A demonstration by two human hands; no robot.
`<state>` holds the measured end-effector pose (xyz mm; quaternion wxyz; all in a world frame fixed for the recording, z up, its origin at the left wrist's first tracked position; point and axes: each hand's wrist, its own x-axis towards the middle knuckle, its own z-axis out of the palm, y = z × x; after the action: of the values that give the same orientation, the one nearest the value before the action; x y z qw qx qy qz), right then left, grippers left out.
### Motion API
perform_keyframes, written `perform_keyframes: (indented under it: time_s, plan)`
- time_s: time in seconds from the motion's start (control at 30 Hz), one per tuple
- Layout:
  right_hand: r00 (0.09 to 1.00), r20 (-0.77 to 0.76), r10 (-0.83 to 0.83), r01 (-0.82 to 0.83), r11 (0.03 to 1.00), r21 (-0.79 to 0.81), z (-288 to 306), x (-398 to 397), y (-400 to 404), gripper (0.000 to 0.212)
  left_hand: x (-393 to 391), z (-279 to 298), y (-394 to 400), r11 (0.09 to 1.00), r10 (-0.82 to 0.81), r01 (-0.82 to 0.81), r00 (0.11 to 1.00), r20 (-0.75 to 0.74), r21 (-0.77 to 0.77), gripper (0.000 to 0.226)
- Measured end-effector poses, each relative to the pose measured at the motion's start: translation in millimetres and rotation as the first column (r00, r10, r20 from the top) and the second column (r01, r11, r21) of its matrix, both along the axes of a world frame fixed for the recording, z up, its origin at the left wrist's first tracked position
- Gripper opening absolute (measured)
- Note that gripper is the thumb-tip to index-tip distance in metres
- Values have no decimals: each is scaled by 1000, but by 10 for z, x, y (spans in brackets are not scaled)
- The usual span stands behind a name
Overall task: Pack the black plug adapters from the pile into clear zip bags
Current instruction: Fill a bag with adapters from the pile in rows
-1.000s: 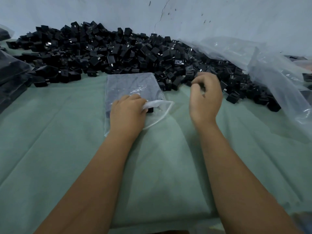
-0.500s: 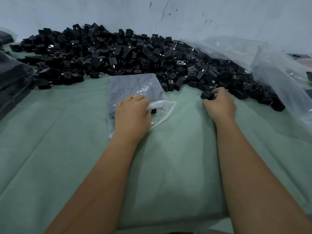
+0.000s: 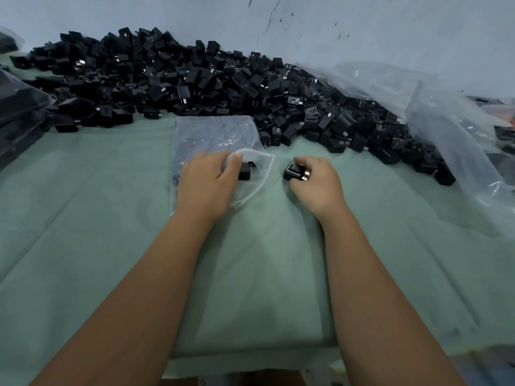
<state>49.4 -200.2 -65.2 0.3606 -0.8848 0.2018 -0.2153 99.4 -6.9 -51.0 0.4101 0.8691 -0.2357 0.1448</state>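
A long pile of black plug adapters (image 3: 211,87) runs along the wall at the back. A stack of clear zip bags (image 3: 214,135) lies flat on the green cloth in front of it. My left hand (image 3: 207,185) holds the top bag's mouth open, thumb lifting the upper lip; one black adapter (image 3: 244,171) shows just inside the opening. My right hand (image 3: 315,182) grips a black adapter (image 3: 294,171) with its metal prongs showing, just right of the bag's mouth and low over the cloth.
Green cloth (image 3: 83,218) covers the table. Large crumpled clear plastic sheeting (image 3: 446,129) lies at the right over the pile's end. Dark filled bags (image 3: 16,112) are stacked at the left edge. A cracked pale wall (image 3: 362,29) stands behind.
My right hand has taken an adapter from the pile's edge and brought it left and toward me, close to the bag's mouth. The left hand has stayed on the bag.
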Motion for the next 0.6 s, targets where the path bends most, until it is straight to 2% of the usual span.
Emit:
perform_keyframes:
  time_s: [0.07,0.17,0.3,0.4,0.5,0.6]
  plan:
    - [1000,-3,-7,7,999,-54,-1,14,46,32,-9,-10,-1,998,-5,3,999,-44,-59,48]
    - [985,165,-58,47,997,67,31,27,139,36,-17,-22,-1,992,10,-24,994,-104,-128,52]
    - [901,431,-44,-61,972,227,213,-17,331,43,-12,-7,6,995,2,-12,995,-103,-96,43]
    - [851,526,15,-182,946,268,364,-85,471,36,-29,4,1,1000,-11,11,999,-34,6,40]
    - [842,505,190,-365,890,274,431,-137,563,34,-11,2,-7,999,16,-14,999,-32,44,33]
    - [886,328,328,-387,913,131,393,-164,647,34,28,-9,-9,998,36,-34,999,-38,56,23]
